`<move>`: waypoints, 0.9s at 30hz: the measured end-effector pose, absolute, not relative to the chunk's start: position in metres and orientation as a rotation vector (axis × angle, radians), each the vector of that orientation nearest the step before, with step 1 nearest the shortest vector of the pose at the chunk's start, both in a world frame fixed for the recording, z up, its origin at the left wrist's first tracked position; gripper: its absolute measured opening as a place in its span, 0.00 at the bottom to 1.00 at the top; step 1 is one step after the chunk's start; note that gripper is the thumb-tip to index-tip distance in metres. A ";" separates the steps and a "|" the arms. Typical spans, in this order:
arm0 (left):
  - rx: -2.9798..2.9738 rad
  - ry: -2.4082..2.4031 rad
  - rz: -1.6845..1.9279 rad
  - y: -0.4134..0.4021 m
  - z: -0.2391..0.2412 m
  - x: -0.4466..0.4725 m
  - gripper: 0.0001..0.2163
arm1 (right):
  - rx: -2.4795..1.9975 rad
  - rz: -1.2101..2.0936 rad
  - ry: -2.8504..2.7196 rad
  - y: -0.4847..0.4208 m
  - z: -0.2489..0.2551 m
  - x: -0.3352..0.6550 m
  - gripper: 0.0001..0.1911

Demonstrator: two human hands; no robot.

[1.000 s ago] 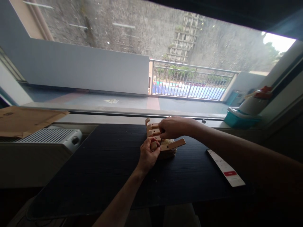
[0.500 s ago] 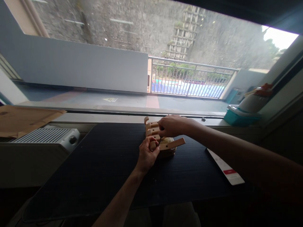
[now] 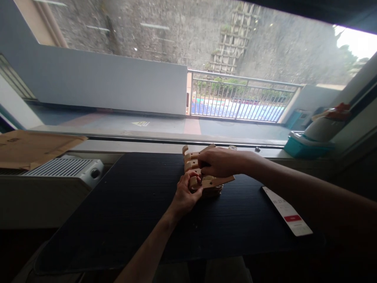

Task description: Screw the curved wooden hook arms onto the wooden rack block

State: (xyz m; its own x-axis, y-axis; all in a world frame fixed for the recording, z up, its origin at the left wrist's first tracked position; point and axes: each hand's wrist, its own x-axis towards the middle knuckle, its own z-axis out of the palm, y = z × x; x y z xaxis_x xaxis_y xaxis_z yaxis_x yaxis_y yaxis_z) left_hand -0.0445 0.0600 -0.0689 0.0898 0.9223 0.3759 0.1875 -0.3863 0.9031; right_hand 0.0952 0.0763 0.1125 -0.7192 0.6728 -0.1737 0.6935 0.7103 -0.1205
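Note:
A wooden piece with several hook-ended slats (image 3: 193,162), dotted with dark holes, rests on the dark table. My left hand (image 3: 185,193) is closed around the curled end of the nearest slat (image 3: 221,181). Above it, my right hand (image 3: 217,162) is closed on a thin dark tool (image 3: 201,180), perhaps a screwdriver or hex key. The tool points down at the slat beside my left fingertips. Its upper part is hidden in my right fist, and my right hand covers part of the farther slats.
To the right on the black table (image 3: 132,204) lies a phone (image 3: 287,212) with a lit screen. A teal box (image 3: 306,146) and a small dark object (image 3: 257,149) sit on the windowsill. Brown cardboard (image 3: 35,147) lies over a white radiator (image 3: 73,169) at left.
My right hand has lowered slightly towards me, and the tool stands more upright against the slat. My left hand keeps its hold. The whole view has shifted a little.

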 end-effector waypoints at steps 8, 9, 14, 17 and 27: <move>1.671 1.139 1.372 0.060 -0.073 -0.045 0.17 | 1.145 -0.254 2.820 0.071 0.108 0.096 0.08; 1.666 1.141 1.379 0.060 -0.073 -0.045 0.17 | 1.166 -0.254 2.808 0.071 0.108 0.094 0.08; 1.686 1.110 1.390 0.061 -0.071 -0.045 0.16 | 1.470 -0.177 2.621 0.070 0.107 0.079 0.11; 1.652 1.117 1.396 0.062 -0.071 -0.044 0.14 | 1.597 -0.124 2.567 0.068 0.106 0.076 0.13; 1.652 1.167 1.502 0.062 -0.063 -0.038 0.08 | 1.365 -0.080 2.619 0.066 0.122 0.084 0.12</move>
